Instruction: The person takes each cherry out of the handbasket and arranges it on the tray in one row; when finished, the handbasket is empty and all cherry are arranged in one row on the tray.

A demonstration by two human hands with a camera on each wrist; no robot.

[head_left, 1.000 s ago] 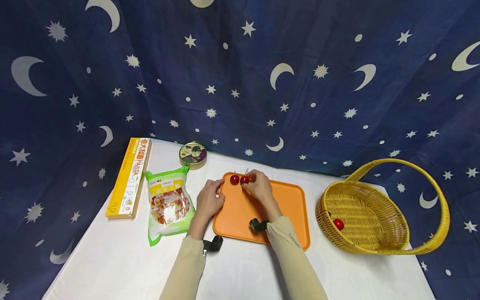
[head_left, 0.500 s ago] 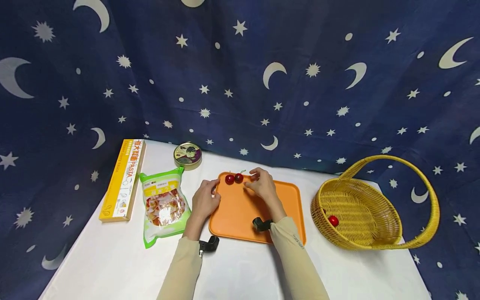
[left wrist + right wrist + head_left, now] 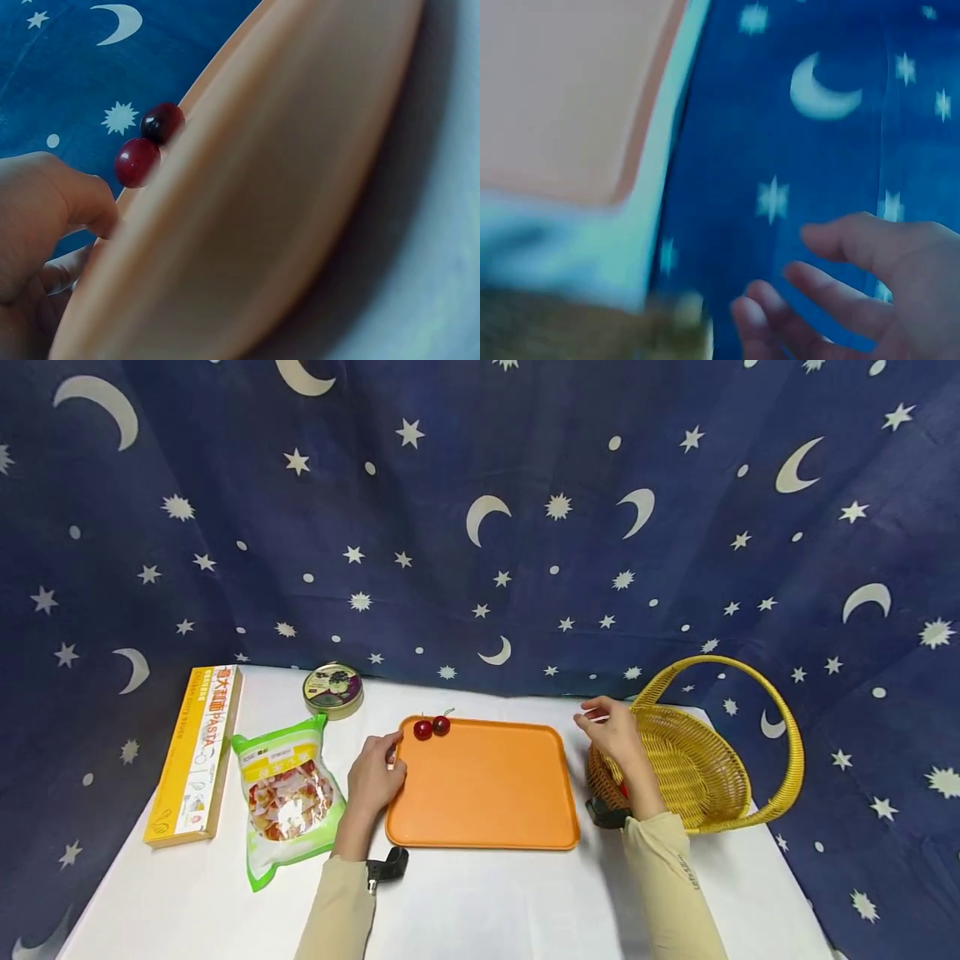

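Observation:
At the left edge of the orange tray (image 3: 487, 793), my left hand (image 3: 373, 777) grips the rim, its fingertips (image 3: 105, 217) bent over it in the left wrist view. Two dark red cherries (image 3: 423, 729) with stems lie side by side in the tray's far left corner, just beyond that hand. My right hand (image 3: 611, 731) is above the left rim of the yellow wicker basket (image 3: 693, 760), fingers spread and loosely bent, holding nothing. A bit of red cherry (image 3: 623, 789) shows inside the basket, mostly hidden by the right wrist.
Left of the tray lies a green and white food bag (image 3: 288, 797), beside a yellow pasta box (image 3: 191, 752). A round tin (image 3: 333, 690) stands at the back. The basket's tall handle (image 3: 791, 752) arches on the right. A dark starry curtain (image 3: 450, 527) hangs behind the table.
My right hand has let go of a cherry beside the other one and moved right, from the tray to the basket. The left hand stays at the tray's edge. The head view has turned right.

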